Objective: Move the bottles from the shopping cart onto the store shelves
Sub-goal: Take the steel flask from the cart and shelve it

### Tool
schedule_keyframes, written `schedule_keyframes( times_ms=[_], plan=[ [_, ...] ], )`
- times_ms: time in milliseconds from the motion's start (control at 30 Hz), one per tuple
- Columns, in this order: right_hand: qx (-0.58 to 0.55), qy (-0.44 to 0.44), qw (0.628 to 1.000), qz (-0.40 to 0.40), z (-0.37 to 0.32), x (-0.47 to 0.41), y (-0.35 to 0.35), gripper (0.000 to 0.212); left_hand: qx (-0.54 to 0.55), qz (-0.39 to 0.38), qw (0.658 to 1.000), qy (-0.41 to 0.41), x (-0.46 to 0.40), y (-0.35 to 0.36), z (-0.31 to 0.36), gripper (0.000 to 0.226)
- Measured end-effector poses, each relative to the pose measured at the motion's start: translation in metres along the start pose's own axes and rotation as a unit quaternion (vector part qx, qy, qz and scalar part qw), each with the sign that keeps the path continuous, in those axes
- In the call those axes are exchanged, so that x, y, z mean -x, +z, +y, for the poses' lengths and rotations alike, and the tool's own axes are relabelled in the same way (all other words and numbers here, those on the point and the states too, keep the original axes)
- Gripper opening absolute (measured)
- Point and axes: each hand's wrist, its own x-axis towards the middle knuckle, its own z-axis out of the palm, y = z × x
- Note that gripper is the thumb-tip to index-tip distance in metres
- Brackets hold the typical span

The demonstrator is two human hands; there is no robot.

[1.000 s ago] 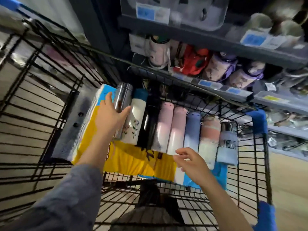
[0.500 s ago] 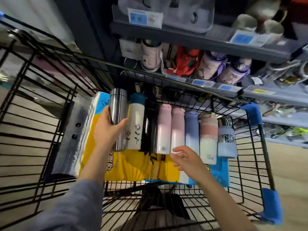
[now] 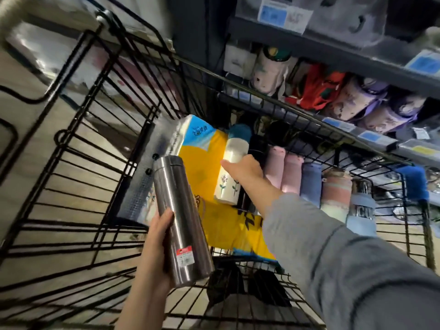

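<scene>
The shopping cart [image 3: 71,210] holds a row of bottles. The steel bottle [image 3: 181,217], rigid, slick and probably weighty, is lifted in the gripping left hand [image 3: 154,248]; hold mid-body. The right hand [image 3: 245,172] wraps the white floral bottle [image 3: 229,172].

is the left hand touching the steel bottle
Touching. The head view shows the left hand wrapped around the lower half of the steel bottle, with its fingers curled behind it.

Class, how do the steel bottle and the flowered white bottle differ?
Steel bottle: plain silver; white bottle: flowers, teal cap. Steel bottle is lifted by the bare-armed hand; white bottle lies in the cart, gripped by the sleeved hand. Both are slim cylinders.
</scene>
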Motion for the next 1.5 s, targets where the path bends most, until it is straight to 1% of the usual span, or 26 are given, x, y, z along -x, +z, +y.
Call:
schedule_keyframes(
  times_ms=[67, 133, 200, 233, 333, 400, 433, 500, 567, 600, 667, 733, 767, 800, 833, 900, 967, 1033, 1100, 1167, 1267, 1333, 1367, 1400, 1433, 1500],
  plan=[
    [0.022, 0.008, 0.999, 0.039, -0.004, -0.002, 0.009, 0.084, 0.056, -0.016, 0.998, -0.014, 0.000, 0.002, 0.004, 0.034],
    [0.057, 0.003, 0.996, 0.062, -0.006, -0.003, 0.014, 0.088, 0.079, -0.020, 0.997, -0.010, -0.002, 0.003, 0.009, 0.037],
    [0.088, -0.008, 0.994, 0.067, -0.009, -0.003, 0.014, 0.087, 0.084, -0.026, 0.996, -0.005, -0.004, 0.004, 0.012, 0.047],
    [0.091, -0.009, 0.994, 0.065, -0.010, -0.004, 0.013, 0.086, 0.090, -0.026, 0.996, -0.006, -0.005, 0.003, 0.013, 0.056],
    [0.050, 0.000, 0.998, 0.046, -0.010, -0.005, 0.009, 0.085, 0.136, -0.058, 0.989, -0.031, -0.010, -0.003, 0.011, 0.081],
    [-0.020, -0.001, 1.000, 0.006, -0.004, -0.002, 0.014, 0.082, 0.146, -0.082, 0.985, -0.043, -0.012, -0.006, 0.009, 0.093],
    [-0.054, 0.000, 0.998, -0.015, 0.001, 0.003, 0.019, 0.080, 0.142, -0.089, 0.985, -0.045, -0.011, -0.006, 0.009, 0.094],
    [-0.097, 0.008, 0.994, -0.042, 0.009, 0.012, 0.028, 0.073, 0.142, -0.092, 0.985, -0.035, -0.011, -0.007, 0.008, 0.082],
    [-0.160, 0.029, 0.985, -0.060, 0.012, 0.017, 0.032, 0.068, 0.151, -0.094, 0.983, -0.032, -0.009, -0.005, 0.008, 0.077],
    [-0.194, 0.040, 0.978, -0.064, 0.011, 0.018, 0.032, 0.070, 0.157, -0.097, 0.982, -0.032, -0.008, -0.005, 0.008, 0.077],
    [-0.235, 0.063, 0.968, -0.055, 0.007, 0.018, 0.032, 0.081, 0.168, -0.094, 0.981, -0.026, -0.007, -0.004, 0.009, 0.072],
    [-0.258, 0.086, 0.961, -0.039, 0.004, 0.016, 0.033, 0.085, 0.168, -0.090, 0.982, 0.006, -0.004, -0.001, 0.011, 0.054],
    [-0.270, 0.090, 0.958, -0.034, 0.005, 0.015, 0.034, 0.083, 0.168, -0.077, 0.983, 0.007, -0.003, 0.002, 0.013, 0.041],
    [-0.277, 0.092, 0.956, -0.033, 0.006, 0.016, 0.033, 0.079, 0.169, -0.067, 0.983, 0.005, -0.002, 0.002, 0.013, 0.037],
    [-0.282, 0.089, 0.955, -0.035, 0.007, 0.018, 0.033, 0.074, 0.166, -0.057, 0.984, 0.006, 0.000, 0.003, 0.015, 0.042],
    [-0.304, 0.076, 0.949, -0.044, 0.012, 0.022, 0.032, 0.067, 0.148, -0.071, 0.986, -0.007, 0.002, 0.005, 0.016, 0.039],
    [-0.336, 0.061, 0.938, -0.057, 0.019, 0.033, 0.026, 0.064, 0.136, -0.072, 0.988, -0.015, 0.006, 0.008, 0.016, 0.051],
    [-0.369, 0.041, 0.926, -0.070, 0.031, 0.048, 0.011, 0.066, 0.119, -0.065, 0.991, -0.009, 0.009, 0.009, 0.013, 0.046],
    [-0.394, 0.020, 0.915, -0.079, 0.050, 0.063, -0.015, 0.066, 0.099, -0.081, 0.992, -0.010, 0.015, 0.015, 0.010, 0.050],
    [-0.428, -0.005, 0.901, -0.072, 0.073, 0.077, -0.049, 0.059, 0.073, -0.095, 0.993, 0.013, 0.024, 0.027, 0.004, 0.048],
    [-0.467, -0.050, 0.882, -0.043, 0.115, 0.097, -0.103, 0.056, 0.035, -0.091, 0.994, 0.044, 0.039, 0.062, -0.014, 0.041],
    [-0.479, -0.066, 0.875, -0.014, 0.150, 0.107, -0.136, 0.047, 0.014, -0.109, 0.993, 0.046, 0.051, 0.094, -0.030, 0.035],
    [-0.487, -0.072, 0.870, 0.000, 0.168, 0.111, -0.151, 0.047, -0.003, -0.113, 0.993, 0.045, 0.057, 0.110, -0.039, 0.034],
    [-0.494, -0.079, 0.866, 0.015, 0.188, 0.114, -0.165, 0.052, -0.019, -0.127, 0.991, 0.038, 0.064, 0.127, -0.048, 0.033],
    [-0.498, -0.084, 0.862, 0.031, 0.208, 0.118, -0.178, 0.059, -0.040, -0.146, 0.988, 0.031, 0.072, 0.144, -0.059, 0.036],
    [-0.516, -0.094, 0.849, 0.060, 0.248, 0.128, -0.205, 0.068, -0.075, -0.169, 0.983, 0.013, 0.090, 0.182, -0.084, 0.063]
  ],
)
